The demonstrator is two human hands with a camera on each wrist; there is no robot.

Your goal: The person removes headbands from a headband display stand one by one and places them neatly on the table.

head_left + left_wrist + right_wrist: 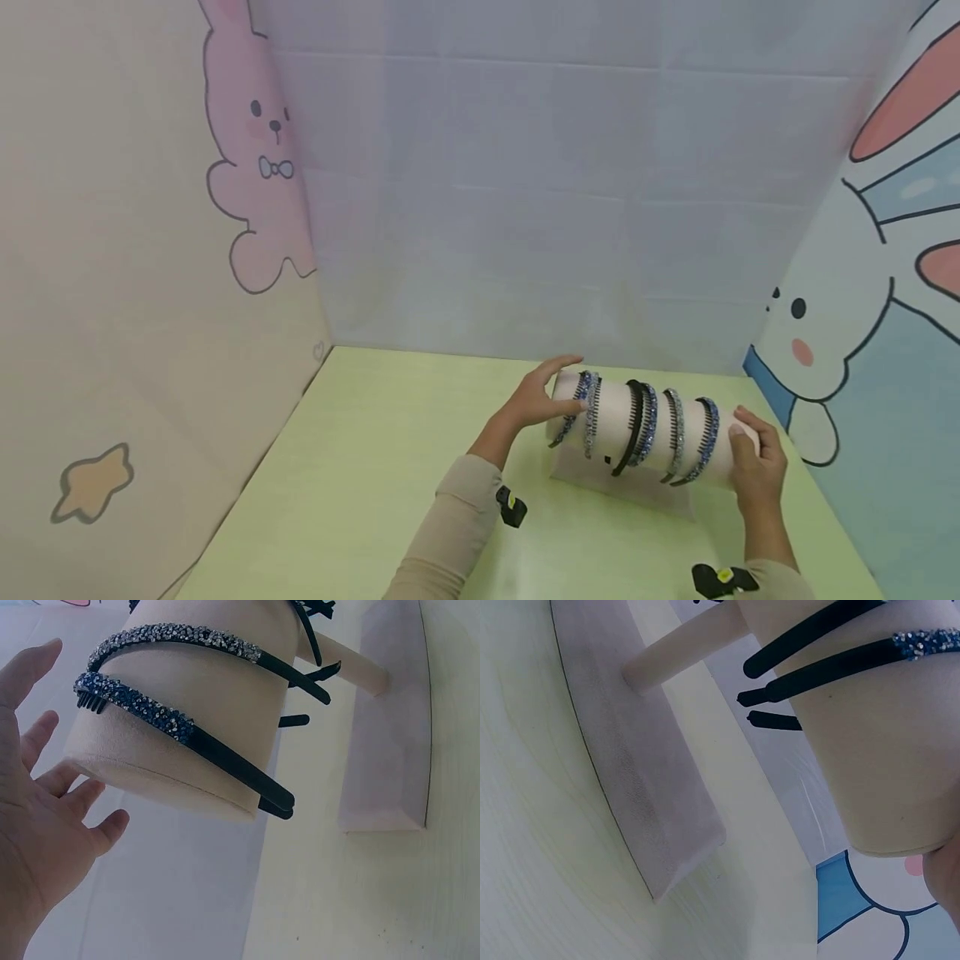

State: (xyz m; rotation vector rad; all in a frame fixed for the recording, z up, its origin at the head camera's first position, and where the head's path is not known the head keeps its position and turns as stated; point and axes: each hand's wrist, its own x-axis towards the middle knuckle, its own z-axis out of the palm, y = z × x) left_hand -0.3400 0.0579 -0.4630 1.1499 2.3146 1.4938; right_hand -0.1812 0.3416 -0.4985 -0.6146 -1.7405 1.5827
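While right hand [761, 471] grips roll [615, 414], headbands [649, 423] encircling

A thick cream, soft-looking fabric cylinder [612, 408] lies on its side, raised on a short round matching post [690, 649] above a pale rectangular base [622, 487] with sloping edges, which rests on the pale green table [390, 433] at four o'clock in the head view. Six headbands straddle it, running from nine o'clock towards three: a blue glittering band [135, 701] with comb teeth, a silver glittering band [180, 634], a black toothed band [634, 425], a second blue band [648, 425], a second silver band [678, 433] and a third blue band [708, 442]. Dark band ends jut past the cylinder's underside.
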